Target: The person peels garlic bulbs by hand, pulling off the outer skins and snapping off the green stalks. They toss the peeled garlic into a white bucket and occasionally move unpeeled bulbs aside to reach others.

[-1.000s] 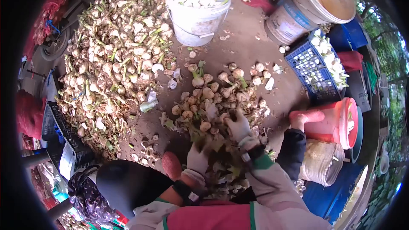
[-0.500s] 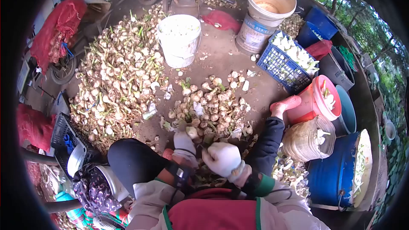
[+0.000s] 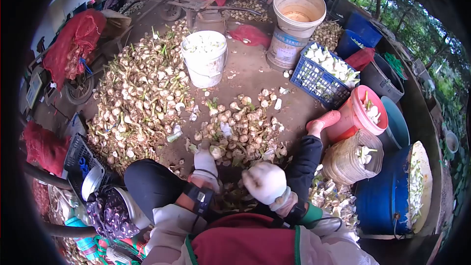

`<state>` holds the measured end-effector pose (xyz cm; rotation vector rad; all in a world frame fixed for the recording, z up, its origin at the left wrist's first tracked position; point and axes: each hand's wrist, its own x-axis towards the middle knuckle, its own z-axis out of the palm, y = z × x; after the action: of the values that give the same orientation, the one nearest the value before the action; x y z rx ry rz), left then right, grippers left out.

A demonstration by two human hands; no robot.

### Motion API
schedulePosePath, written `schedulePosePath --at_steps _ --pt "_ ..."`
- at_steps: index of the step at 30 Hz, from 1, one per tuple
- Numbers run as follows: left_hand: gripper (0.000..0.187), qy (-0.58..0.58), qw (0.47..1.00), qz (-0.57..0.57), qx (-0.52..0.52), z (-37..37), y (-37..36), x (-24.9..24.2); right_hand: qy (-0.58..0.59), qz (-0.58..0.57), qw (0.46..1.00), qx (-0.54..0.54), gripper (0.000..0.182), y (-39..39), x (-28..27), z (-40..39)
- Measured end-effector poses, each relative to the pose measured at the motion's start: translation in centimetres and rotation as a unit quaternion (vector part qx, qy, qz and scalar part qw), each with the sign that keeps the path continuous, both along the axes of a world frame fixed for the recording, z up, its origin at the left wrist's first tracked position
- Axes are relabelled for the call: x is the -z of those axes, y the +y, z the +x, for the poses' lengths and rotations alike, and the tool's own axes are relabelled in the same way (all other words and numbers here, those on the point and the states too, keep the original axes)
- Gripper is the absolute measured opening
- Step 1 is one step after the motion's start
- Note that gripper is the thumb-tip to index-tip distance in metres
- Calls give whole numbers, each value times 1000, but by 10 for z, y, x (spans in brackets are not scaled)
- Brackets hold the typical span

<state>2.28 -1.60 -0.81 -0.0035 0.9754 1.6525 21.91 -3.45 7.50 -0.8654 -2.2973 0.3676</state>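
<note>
A small heap of garlic bulbs [image 3: 248,125], some with green stems, lies on the ground before me. My left hand [image 3: 205,162], in a whitish glove, is at the heap's near left edge. Its fingers are closed beside a pale garlic bulb [image 3: 216,153], which appears to be in its grip. To the right, my right hand [image 3: 265,182], also gloved, makes a fist with its back towards me; what it holds, if anything, I cannot tell. Loose peelings and leaf scraps [image 3: 235,196] lie below, between my legs.
A larger garlic pile [image 3: 142,93] spreads to the left. Beyond stands a white bucket [image 3: 204,71]. On the right are a blue crate [image 3: 319,81], a pink bucket [image 3: 351,115], a woven sack [image 3: 351,159] and a blue drum [image 3: 382,191]. My bare foot [image 3: 323,120] touches the pink bucket.
My right hand has moved slightly right and away from the left, widening the gap between them. My left hand has shifted a little left and up. The camera view has tilted slightly.
</note>
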Motion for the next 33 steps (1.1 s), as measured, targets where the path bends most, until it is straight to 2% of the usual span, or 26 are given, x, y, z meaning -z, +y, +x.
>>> schedulePosePath --at_steps 1,2,3,4,6,7,8,10,12,13,14,16,17,18,20,21,22,24,25,26,27,28,29,30,32,33 --pt "26 0 1000 0 2 3 -1 6 38 9 999 20 17 8 4 1" --pt "29 149 983 81 65 9 -7 19 74 16 996 42 22 16 7 3" --pt "33 113 978 141 107 25 -9 -2 67 14 996 56 42 18 -6 -1" --pt "37 76 966 196 152 41 -11 -23 42 -48 998 15 50 20 -5 -1" --pt "35 -17 968 173 181 55 -2 -19 67 -90 993 -22 51 23 10 -2" --pt "33 64 958 192 203 52 0 -12 102 -71 992 -10 47 26 12 1" --pt "27 46 951 208 226 46 -2 -7 163 -74 983 37 41 24 13 3" --pt "21 27 942 224 248 41 -4 -9 57 65 991 101 35 33 10 8" --pt "12 212 899 214 318 42 -10 -8 -3 177 982 71 32 29 10 6" --pt "9 65 952 145 262 49 -14 -36 -11 173 983 52 33 29 10 6" --pt "9 66 952 146 260 52 -14 -38 -10 174 983 50 33 30 7 6" --pt "9 109 968 140 178 55 -15 -45 136 51 989 -17 28 31 -3 4" --pt "14 108 967 173 155 59 -20 -50 215 -181 959 43 19 23 -9 4" --pt "22 261 933 144 200 59 -27 -53 432 -529 730 -12 25 36 11 8" --pt "26 452 843 203 209 74 -30 -45 490 -639 592 -24 33 55 40 12" --pt "27 469 834 159 243 68 -26 -44 391 -575 718 17 35 51 36 16" --pt "27 416 873 121 226 58 -18 -39 326 -471 818 47 37 37 16 7" --pt "26 399 877 158 217 38 -12 -42 244 -223 944 2 48 21 9 -6" --pt "22 451 840 174 246 42 -16 -48 205 -204 957 20 63 25 15 -10" --pt "26 533 776 223 253 48 -22 -49 336 -446 830 1 47 28 15 -11" --pt "29 399 847 186 298 48 -25 -42 309 -491 813 45 42 37 21 -7" --pt "33 258 897 146 329 44 -22 -34 281 -530 796 83 45 47 25 -1" --pt "32 263 922 170 226 28 -14 -27 298 -571 762 66 57 46 27 3" --pt "32 206 950 185 147 2 -8 -29 360 -603 709 71 50 42 28 3" --pt "30 -32 972 198 126 -12 -14 -73 415 -578 702 42 49 42 28 -3" --pt "30 -56 968 197 147 0 -19 -87 381 -555 739 34 43 47 39 -6"
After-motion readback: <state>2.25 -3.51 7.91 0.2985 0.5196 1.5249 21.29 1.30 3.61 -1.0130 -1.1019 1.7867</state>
